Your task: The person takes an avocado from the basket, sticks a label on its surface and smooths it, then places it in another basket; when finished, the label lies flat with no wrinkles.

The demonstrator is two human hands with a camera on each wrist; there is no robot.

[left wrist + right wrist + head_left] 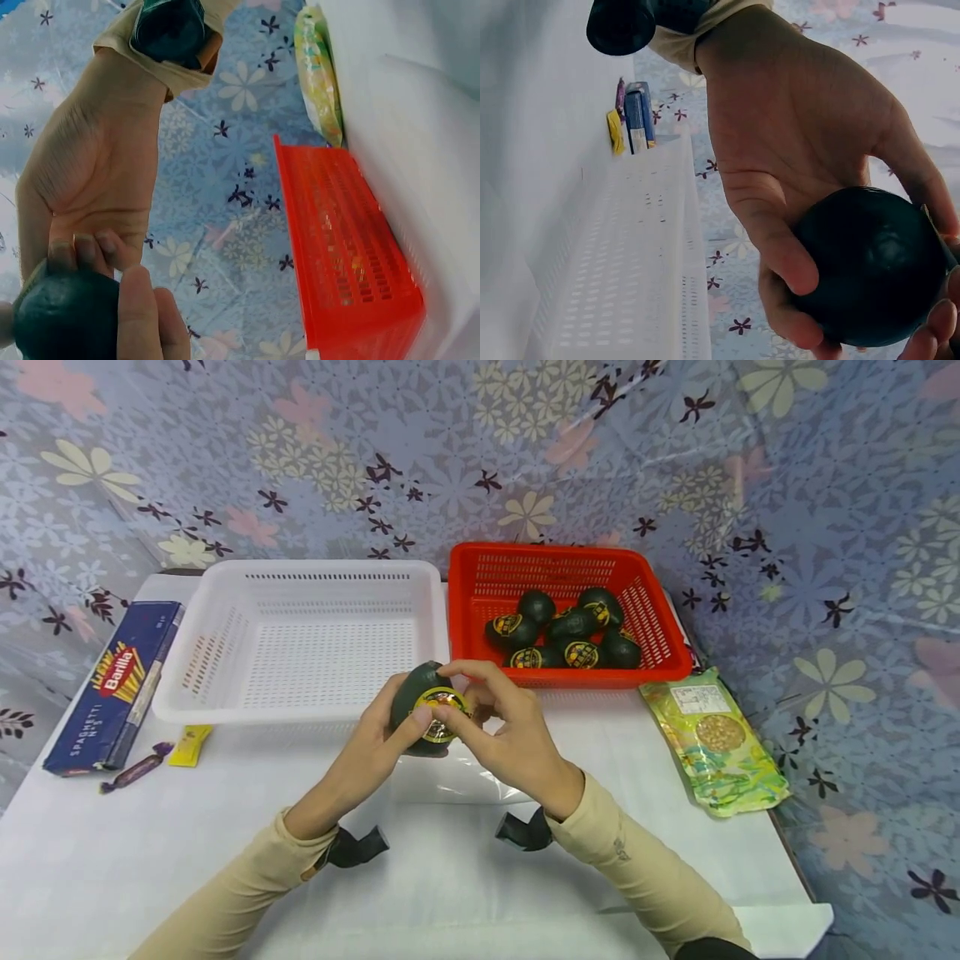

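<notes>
A dark green avocado with a round yellow-and-black label is held between both hands above the table, in front of the two baskets. My left hand grips its left side, the thumb lying on the label. From the right, my right hand holds it with curled fingers, its index finger near the top and its thumb on the label. The left wrist view shows the avocado low at the left, partly covered by fingers. Fingers also wrap round the avocado in the right wrist view.
A white basket stands at back left, beside a red basket with several labelled avocados. A spaghetti box, a purple-wrapped candy and a yellow packet lie left. A green-yellow bag lies right. Shiny clear plastic lies below the hands.
</notes>
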